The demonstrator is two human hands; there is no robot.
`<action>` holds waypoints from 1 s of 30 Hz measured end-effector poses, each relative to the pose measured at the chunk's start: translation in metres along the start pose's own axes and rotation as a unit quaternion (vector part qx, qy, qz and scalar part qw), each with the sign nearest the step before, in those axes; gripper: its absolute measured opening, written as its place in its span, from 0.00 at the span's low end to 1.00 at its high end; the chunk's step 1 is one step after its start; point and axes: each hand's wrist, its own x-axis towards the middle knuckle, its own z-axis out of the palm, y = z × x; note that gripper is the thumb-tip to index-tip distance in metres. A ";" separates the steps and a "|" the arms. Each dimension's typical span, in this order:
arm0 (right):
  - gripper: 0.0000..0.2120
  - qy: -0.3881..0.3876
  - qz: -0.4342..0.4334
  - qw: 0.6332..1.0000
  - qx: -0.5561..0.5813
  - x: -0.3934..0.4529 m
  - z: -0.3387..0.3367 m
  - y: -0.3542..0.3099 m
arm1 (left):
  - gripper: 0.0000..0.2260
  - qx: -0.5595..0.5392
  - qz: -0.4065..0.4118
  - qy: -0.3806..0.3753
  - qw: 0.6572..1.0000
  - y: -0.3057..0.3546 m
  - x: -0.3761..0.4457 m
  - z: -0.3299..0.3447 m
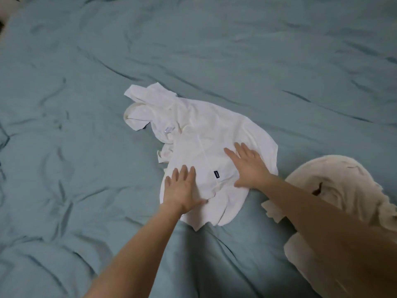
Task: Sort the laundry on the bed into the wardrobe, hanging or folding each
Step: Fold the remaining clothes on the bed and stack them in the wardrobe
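Both hands, left hand [181, 188] and right hand [249, 166], lie flat with fingers spread on the crumpled white cotton shirt [206, 138] right under them on the wrinkled teal bed [86, 147], probably smoothing it for folding.

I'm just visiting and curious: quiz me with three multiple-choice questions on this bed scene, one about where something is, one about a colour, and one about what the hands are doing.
1. Where does the cream garment lie, seen from the white shirt?
A. To its right
B. To its left
C. Under it

2. What colour is the bed cover?
A. Red
B. Grey-blue
C. Yellow

3. How are the left hand and right hand placed?
A. Both lifted off the bed
B. Both clenched round a hanger
C. Both flat on the shirt, fingers straight

Answers:
1 A: the cream garment sits by the right forearm, at the picture's right edge.
2 B: the wrinkled cover is grey-blue throughout.
3 C: both palms press on the white shirt.
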 end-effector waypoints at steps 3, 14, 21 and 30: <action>0.31 0.091 -0.044 0.994 -0.039 0.022 0.022 0.005 | 0.38 0.009 0.000 0.053 0.999 -0.006 0.013 0.025; 0.17 0.015 -0.102 0.947 0.304 -0.031 -0.070 -0.022 | 0.15 -0.489 0.026 0.211 0.846 -0.025 -0.055 -0.058; 0.13 0.158 -0.131 0.893 0.400 -0.084 -0.184 -0.103 | 0.12 -0.588 0.032 0.253 0.768 -0.056 -0.148 -0.165; 0.21 0.201 -0.201 0.954 0.095 -0.182 -0.293 -0.221 | 0.11 -0.442 0.144 0.205 0.861 -0.125 -0.267 -0.266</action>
